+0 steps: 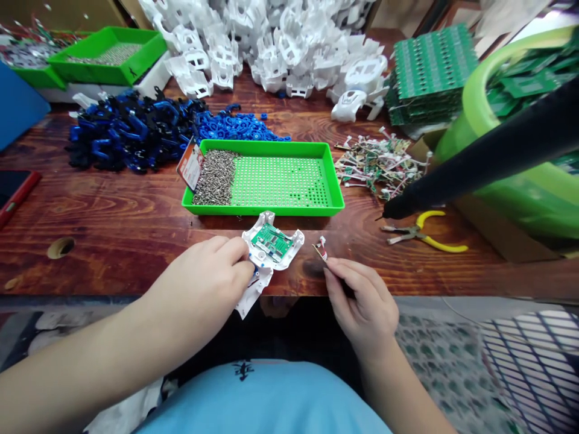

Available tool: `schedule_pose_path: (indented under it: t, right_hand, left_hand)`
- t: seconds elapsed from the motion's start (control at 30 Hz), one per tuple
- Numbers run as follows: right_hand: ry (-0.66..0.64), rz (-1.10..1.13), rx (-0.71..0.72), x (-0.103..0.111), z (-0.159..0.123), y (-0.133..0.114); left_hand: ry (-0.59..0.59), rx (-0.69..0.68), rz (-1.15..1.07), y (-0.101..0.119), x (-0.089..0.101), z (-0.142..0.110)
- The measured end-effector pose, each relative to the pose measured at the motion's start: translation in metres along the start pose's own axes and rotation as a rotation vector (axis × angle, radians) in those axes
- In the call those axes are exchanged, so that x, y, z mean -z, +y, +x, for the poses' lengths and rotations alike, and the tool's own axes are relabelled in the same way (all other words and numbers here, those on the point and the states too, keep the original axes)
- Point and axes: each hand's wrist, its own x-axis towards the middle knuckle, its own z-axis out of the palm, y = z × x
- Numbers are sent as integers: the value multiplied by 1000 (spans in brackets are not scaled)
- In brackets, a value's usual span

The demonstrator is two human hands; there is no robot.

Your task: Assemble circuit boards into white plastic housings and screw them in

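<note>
Left hand [217, 271]: fingers curled in and grasping the near-left edge of a white housing [292, 256], its fingertips partly concealed against the plastic. The housing lies directly to the right of that hand, near the table's front edge, with a green circuit board [272, 241] seated inside; a second white piece [256, 295] extends below it, partly covered by the fingers. Right hand [364, 301]: thumb and forefinger pinching a small wired board [321, 248], which projects beyond the fingertips towards the housing, apart from it; its lower end is hidden in the grip. Just beyond: green perforated tray [266, 211], metal screws [215, 178] heaped at its left end, where an orange-and-white card [190, 166] leans, its print too small to read. To the right: yellow-handled pliers [414, 232]; above them a dark rod-shaped tool [474, 147], cut off by the frame. Farther out: tangled wired boards [382, 163], stacked green panels [434, 60], a heap of blue and black parts [126, 129], and piled white shells [289, 48], cropped at the top. A rear green tray [136, 75] bears a black mark, undeciphered; red-edged object [20, 196], left, cut off.
</note>
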Motion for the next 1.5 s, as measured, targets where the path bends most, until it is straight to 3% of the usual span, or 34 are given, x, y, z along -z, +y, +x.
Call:
schedule_pose_path:
  t: [0.2, 0.33, 0.4, 0.57, 0.73, 0.9, 1.33, 1.4, 1.5]
  right_hand:
    - [112, 158, -103, 3, -3, -2]
    - [156, 245, -167, 9, -2, -13]
    - [104, 274, -142, 16, 1, -20]
    - [-155, 340, 57, 31, 12, -39]
    - [-207, 424, 39, 34, 14, -47]
    - [-244, 515, -26, 31, 10, -52]
    - [-361, 583, 8, 22, 8, -61]
    - [-377, 633, -44, 21, 7, -62]
    - [-498, 854, -304, 21, 8, -63]
  left_hand:
    - [60, 175, -149, 5, -6, -5]
    - [264, 319, -278, 15, 8, -13]
    - [350, 268, -353, 24, 15, -16]
    - [342, 43, -527, 44, 12, -19]
    - [381, 102, -649, 49, -1, -26]
    - [451, 96, -632, 51, -1, -34]
    - [438, 30, -678, 45, -3, -51]
    - [447, 67, -729, 42, -5, -52]
    - [455, 68, -772, 39, -6, -55]
